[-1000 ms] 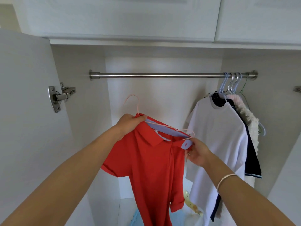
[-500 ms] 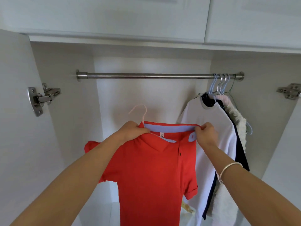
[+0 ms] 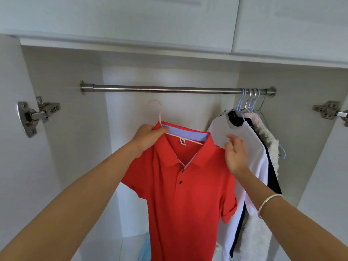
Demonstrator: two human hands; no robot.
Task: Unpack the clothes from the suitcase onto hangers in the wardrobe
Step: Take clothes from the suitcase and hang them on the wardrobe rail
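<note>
the right hand point(image 3: 235, 155) has let go of the collar and is now spread, just beside the shoulder of the red short-sleeved polo shirt point(image 3: 188, 194). the left hand point(image 3: 150, 135) still grips collar and thin pink hanger point(image 3: 156, 108), under the steel rod point(image 3: 169, 89). the white neck label point(image 3: 182, 141) is unreadable.

the bottom edge cuts off the red polo shirt point(image 3: 184, 204).

Steel rail point(image 3: 169, 89), loaded at the right
hangers point(image 3: 250, 99) bunched there with a white tee point(image 3: 252, 144), navy top point(image 3: 273, 178) and a fluffy one point(image 3: 271, 146)
</note>
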